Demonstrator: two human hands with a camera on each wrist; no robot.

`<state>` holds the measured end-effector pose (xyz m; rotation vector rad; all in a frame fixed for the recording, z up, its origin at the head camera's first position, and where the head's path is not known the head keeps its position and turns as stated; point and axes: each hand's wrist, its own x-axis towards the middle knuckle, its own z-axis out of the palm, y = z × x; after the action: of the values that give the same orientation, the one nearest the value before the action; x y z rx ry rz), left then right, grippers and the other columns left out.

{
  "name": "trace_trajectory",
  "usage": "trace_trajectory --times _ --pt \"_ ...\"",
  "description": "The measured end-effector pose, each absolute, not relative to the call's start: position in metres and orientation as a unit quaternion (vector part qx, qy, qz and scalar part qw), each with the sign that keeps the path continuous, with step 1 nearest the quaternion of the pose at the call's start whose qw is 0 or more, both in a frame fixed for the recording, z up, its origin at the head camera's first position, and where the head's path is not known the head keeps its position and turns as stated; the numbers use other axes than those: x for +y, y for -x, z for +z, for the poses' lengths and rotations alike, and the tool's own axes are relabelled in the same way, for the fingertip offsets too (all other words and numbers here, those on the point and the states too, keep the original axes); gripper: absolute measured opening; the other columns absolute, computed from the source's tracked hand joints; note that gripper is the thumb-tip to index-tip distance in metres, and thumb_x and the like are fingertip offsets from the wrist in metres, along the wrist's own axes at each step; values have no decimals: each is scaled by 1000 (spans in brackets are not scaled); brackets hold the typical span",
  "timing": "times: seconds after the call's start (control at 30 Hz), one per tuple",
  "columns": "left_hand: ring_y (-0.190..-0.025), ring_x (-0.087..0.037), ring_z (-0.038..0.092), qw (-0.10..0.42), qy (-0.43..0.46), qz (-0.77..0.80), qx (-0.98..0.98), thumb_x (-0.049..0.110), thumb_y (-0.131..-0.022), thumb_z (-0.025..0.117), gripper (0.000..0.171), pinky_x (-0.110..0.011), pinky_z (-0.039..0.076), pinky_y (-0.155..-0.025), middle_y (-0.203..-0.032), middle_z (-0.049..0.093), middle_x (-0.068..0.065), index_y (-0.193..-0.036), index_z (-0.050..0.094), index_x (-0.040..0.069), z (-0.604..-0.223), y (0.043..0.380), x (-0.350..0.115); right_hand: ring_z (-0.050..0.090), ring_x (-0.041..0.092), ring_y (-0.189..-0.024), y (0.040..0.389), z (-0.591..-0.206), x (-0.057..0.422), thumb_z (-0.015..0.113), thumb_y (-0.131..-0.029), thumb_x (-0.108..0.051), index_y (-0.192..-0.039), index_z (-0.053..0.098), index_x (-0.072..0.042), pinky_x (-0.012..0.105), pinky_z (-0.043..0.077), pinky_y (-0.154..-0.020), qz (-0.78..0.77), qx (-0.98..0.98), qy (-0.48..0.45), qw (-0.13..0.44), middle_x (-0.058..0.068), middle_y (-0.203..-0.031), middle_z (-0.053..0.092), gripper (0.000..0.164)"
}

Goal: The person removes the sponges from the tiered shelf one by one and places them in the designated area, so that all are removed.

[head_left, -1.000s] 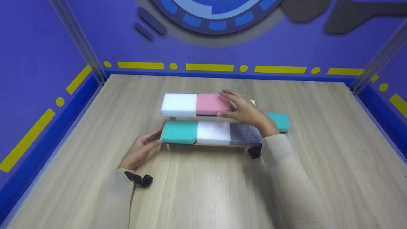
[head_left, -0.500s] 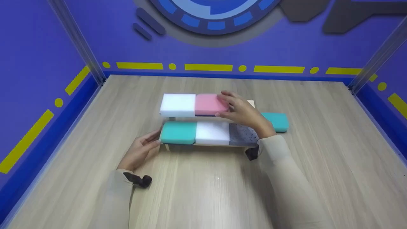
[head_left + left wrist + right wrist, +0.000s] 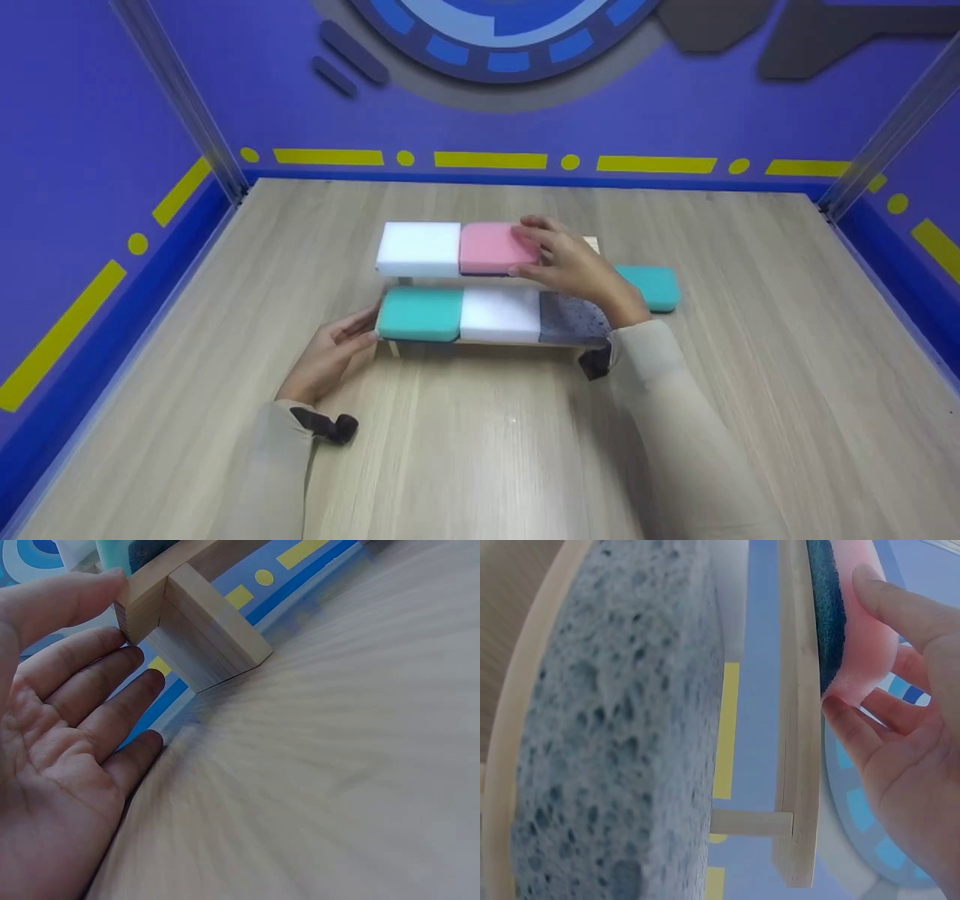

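Note:
A two-tier wooden rack (image 3: 799, 765) bears a row of sponges on each tier. My right hand (image 3: 577, 262) holds a pink sponge (image 3: 491, 247) on the upper tier, thumb at its near side and fingers at its far right side. The sponge's dark scouring layer (image 3: 827, 615) faces the wood. To its left lies a white sponge (image 3: 420, 247). My left hand (image 3: 330, 356) is at the lower tier's left end, fairly straight fingers touching the wooden end (image 3: 139, 611) beside a teal sponge (image 3: 420, 313). A white sponge (image 3: 500, 315) and a speckled grey sponge (image 3: 571, 316) complete the lower row.
Another teal sponge (image 3: 654, 287) lies right of the rack, partly behind my right forearm. The wood-grain table (image 3: 480, 450) is bounded by blue panels (image 3: 675, 112) at the back and sides, with metal corner posts (image 3: 180, 105).
The scene has shifted slightly left in the head view. Both hands keep nearly the same places on the rack and the pink sponge.

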<state>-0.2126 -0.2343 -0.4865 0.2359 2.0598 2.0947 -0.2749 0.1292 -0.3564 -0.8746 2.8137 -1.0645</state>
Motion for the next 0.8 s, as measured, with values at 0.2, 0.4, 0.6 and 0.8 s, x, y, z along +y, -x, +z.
trace_trajectory --times 0.2,0.4,0.6,0.8 --pt "-143 -27 29 101 -84 705 697 12 -94 60 61 -17 38 -107 -155 30 -17 -146 33 -5 -487 213 -235 43 28 -134 274 -356 130 70 -88 -29 -139 49 -4 40 42 -110 -351 894 277 1 13 -147 42 61" --pt "-143 -24 31 98 -82 704 699 15 -94 62 61 -16 38 -106 -155 32 -14 -146 34 -2 -487 212 -235 42 29 -134 273 -357 132 70 -89 -28 -139 50 -4 41 41 -111 -349 895 277 -5 13 -146 42 59" --pt "-143 -22 31 102 -84 711 690 16 -94 63 62 -17 38 -108 -155 34 -12 -146 35 0 -489 213 -235 41 30 -134 273 -355 134 71 -88 -28 -140 50 -6 45 38 -112 -330 901 282 -20 13 -146 43 60" --pt "-143 -22 31 102 -79 706 697 17 -94 63 62 -17 37 -108 -155 33 -13 -146 34 -1 -488 213 -236 40 30 -135 272 -355 139 70 -89 -25 -139 50 -5 47 36 -113 -328 900 284 -32 14 -146 43 58"
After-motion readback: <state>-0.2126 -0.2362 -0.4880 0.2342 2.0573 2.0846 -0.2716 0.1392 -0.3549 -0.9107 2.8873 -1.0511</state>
